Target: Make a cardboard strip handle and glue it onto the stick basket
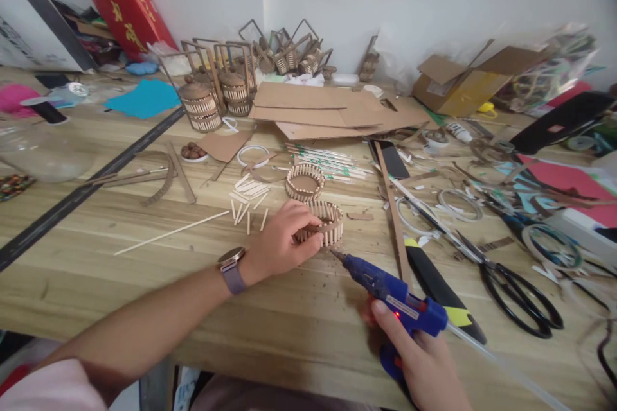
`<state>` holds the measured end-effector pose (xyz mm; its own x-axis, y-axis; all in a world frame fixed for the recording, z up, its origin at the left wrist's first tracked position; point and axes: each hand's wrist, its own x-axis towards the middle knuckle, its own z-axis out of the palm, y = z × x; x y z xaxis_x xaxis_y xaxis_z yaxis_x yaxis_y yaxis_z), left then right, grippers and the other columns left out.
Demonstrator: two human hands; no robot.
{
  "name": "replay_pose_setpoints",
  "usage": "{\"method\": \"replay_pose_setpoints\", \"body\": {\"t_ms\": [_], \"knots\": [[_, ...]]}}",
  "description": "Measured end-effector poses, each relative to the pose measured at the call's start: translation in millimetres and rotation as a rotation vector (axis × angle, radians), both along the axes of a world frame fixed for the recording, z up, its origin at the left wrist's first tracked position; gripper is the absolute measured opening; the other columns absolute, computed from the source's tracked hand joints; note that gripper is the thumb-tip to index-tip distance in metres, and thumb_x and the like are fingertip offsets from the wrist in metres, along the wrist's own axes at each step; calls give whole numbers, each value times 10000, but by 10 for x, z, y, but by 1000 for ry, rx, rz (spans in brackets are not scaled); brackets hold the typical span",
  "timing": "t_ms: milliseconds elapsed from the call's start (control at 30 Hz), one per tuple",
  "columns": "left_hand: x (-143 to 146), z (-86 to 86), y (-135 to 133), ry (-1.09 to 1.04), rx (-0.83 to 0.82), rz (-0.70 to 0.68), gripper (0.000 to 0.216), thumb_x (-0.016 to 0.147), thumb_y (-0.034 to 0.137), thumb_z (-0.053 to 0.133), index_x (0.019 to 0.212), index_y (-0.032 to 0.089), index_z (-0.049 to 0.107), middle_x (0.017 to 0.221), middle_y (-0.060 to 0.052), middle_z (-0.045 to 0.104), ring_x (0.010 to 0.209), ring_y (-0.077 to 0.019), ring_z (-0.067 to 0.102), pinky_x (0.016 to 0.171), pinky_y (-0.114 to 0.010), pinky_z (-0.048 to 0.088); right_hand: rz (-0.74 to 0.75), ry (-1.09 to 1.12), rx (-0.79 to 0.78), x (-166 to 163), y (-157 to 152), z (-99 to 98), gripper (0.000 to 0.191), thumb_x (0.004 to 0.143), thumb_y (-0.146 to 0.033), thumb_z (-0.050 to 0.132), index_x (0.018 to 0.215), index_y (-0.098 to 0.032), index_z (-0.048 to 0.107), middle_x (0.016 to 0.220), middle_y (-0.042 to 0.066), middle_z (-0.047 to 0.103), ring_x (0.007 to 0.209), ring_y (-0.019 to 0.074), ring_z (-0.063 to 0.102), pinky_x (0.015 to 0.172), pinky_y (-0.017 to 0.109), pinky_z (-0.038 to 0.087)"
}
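Note:
My left hand (282, 241) is closed around a small round ring of wooden sticks (328, 221) that rests on the wooden table (144, 282). A watch sits on that wrist. My right hand (424, 363) grips a blue glue gun (395, 298), whose nozzle points at the near side of the ring, almost touching it. A red light glows on the gun. A second stick ring (304, 181) lies just behind the first. Loose short sticks (248, 196) lie scattered to the left of it.
Black scissors (515, 289) and a black-and-yellow knife (441, 289) lie right of the gun. A long thin stick (171, 232) lies to the left. Flat cardboard sheets (328, 109), finished stick baskets (212, 93), an open box (457, 83) and tape rings crowd the back and right.

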<state>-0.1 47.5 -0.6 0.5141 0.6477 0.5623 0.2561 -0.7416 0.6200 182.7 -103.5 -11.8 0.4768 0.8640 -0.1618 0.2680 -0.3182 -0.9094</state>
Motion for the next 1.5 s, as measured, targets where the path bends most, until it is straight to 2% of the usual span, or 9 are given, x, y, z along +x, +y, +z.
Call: {"method": "replay_pose_setpoints", "body": {"t_ms": [167, 400, 667, 833, 1000, 1167, 1300, 1500], "knots": [[-2, 2, 3, 15, -10, 3, 106, 890, 252, 528, 866, 182, 604, 828, -48, 625, 894, -206, 555, 822, -351, 470, 8, -21, 17, -5, 7, 0, 511, 737, -702, 599, 656, -200, 655, 587, 31, 611, 570, 183, 549, 517, 283, 442], [3, 8, -3, 8, -12, -9, 100, 889, 243, 533, 867, 178, 606, 812, -42, 616, 874, -202, 544, 811, -347, 463, 21, -33, -4, -10, 11, 18, 503, 754, -693, 582, 653, -204, 642, 528, 4, 559, 496, 163, 497, 475, 278, 404], [5, 6, -7, -8, -6, -11, 90, 885, 226, 543, 865, 168, 609, 802, -42, 608, 860, -198, 539, 801, -337, 457, 35, -68, 42, -16, 17, 13, 462, 774, -646, 588, 636, -208, 634, 604, 24, 606, 580, 182, 536, 538, 286, 425], [12, 4, -3, -4, -5, -11, 97, 886, 232, 542, 862, 166, 608, 801, -45, 612, 865, -202, 545, 807, -342, 459, 29, -64, 17, -21, 13, 13, 438, 776, -622, 592, 637, -208, 629, 576, 11, 581, 549, 175, 514, 515, 283, 408], [8, 8, -1, 2, -15, 0, 97, 885, 246, 540, 858, 179, 605, 808, -44, 620, 880, -207, 550, 814, -350, 464, 24, -95, 46, -27, 23, 43, 417, 771, -601, 600, 635, -209, 637, 612, 16, 618, 617, 187, 553, 599, 285, 453], [-1, 22, -5, 7, -28, 0, 99, 885, 251, 537, 857, 184, 604, 823, -46, 626, 877, -206, 552, 810, -349, 467, 15, -127, 30, -27, 21, 48, 417, 772, -594, 602, 608, -212, 628, 564, 14, 598, 561, 180, 532, 534, 274, 432], [-3, 19, -4, 11, -29, 5, 92, 881, 244, 540, 854, 181, 603, 821, -48, 624, 884, -207, 555, 814, -347, 466, -9, -149, 40, -24, 25, 46, 394, 744, -594, 622, 617, -221, 636, 567, 18, 610, 574, 200, 557, 596, 294, 480], [4, 32, -1, 0, -19, 5, 90, 875, 229, 544, 840, 176, 606, 797, -42, 613, 853, -196, 547, 798, -333, 462, -17, -151, 7, -23, 27, 56, 393, 731, -602, 619, 616, -226, 636, 547, 10, 594, 565, 204, 560, 591, 301, 489]]}}
